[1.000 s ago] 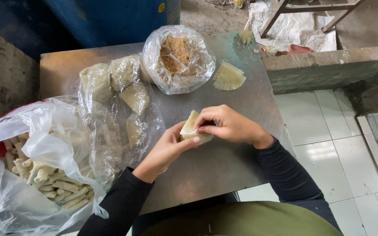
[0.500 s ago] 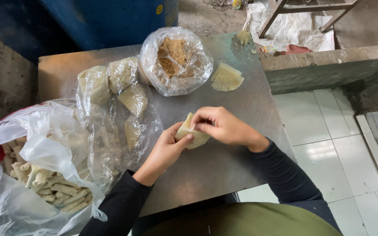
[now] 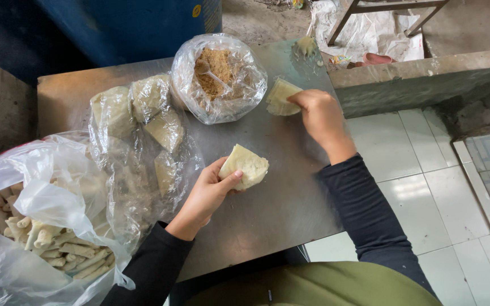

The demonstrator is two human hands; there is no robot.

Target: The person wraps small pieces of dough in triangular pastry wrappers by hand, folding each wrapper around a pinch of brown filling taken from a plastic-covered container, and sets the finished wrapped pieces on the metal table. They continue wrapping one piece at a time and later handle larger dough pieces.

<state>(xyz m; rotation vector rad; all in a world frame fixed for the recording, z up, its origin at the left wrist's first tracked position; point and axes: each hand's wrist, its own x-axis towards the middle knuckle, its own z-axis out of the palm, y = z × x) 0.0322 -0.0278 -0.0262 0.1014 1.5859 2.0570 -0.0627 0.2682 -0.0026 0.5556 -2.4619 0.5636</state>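
My left hand (image 3: 205, 195) holds a pale, folded stack of thin wrapper sheets (image 3: 246, 165) just above the metal table (image 3: 273, 209). My right hand (image 3: 319, 116) has reached to the far side and its fingertips pinch a single pale wrapper (image 3: 279, 97) lying flat on the table. Beside that wrapper stands an open clear bag of brown crumbly filling (image 3: 217, 71) with a spoon stuck in it.
A clear plastic sheet with several wrapper stacks (image 3: 148, 119) lies at left. A big plastic bag of finished pale rolls (image 3: 52, 238) sits at the near left. A blue drum (image 3: 137, 25) stands behind the table; a concrete ledge (image 3: 420, 76) and tiled floor (image 3: 454, 198) are right.
Both hands were together on the wrapper stack. My right hand has since left it and moved up to the single wrapper by the filling bag, while the left hand keeps the stack.
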